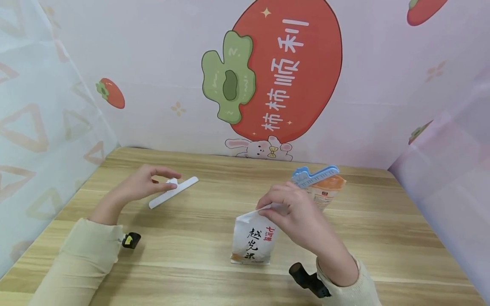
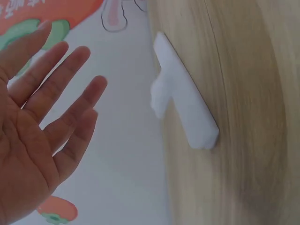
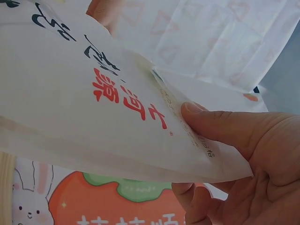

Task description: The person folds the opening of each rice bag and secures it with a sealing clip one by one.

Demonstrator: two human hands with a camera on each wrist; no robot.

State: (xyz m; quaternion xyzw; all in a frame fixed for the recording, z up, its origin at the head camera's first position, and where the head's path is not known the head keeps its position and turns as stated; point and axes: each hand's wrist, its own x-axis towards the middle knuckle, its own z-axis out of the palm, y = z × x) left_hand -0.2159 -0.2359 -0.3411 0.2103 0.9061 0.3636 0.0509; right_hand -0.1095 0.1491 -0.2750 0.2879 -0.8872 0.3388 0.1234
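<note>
My right hand point(image 1: 296, 212) pinches the folded top edge of a white paper rice bag point(image 1: 250, 242) that stands upright on the table. Up close in the right wrist view, thumb and fingers of the hand point(image 3: 243, 150) grip the flap of the bag point(image 3: 61, 89), which has black and red lettering. On the left, my left hand point(image 1: 143, 185) hovers over a long white bag clip point(image 1: 183, 189) lying on the wood. The left wrist view shows the hand point(image 2: 42, 117) with fingers spread, apart from the clip point(image 2: 187, 103).
Behind my right hand stands an orange and white bag point(image 1: 325, 191) with a blue sealing clip point(image 1: 319, 175) across its top. The wooden table point(image 1: 183, 255) is bounded by printed cloth walls point(image 1: 160, 119) at the back and sides.
</note>
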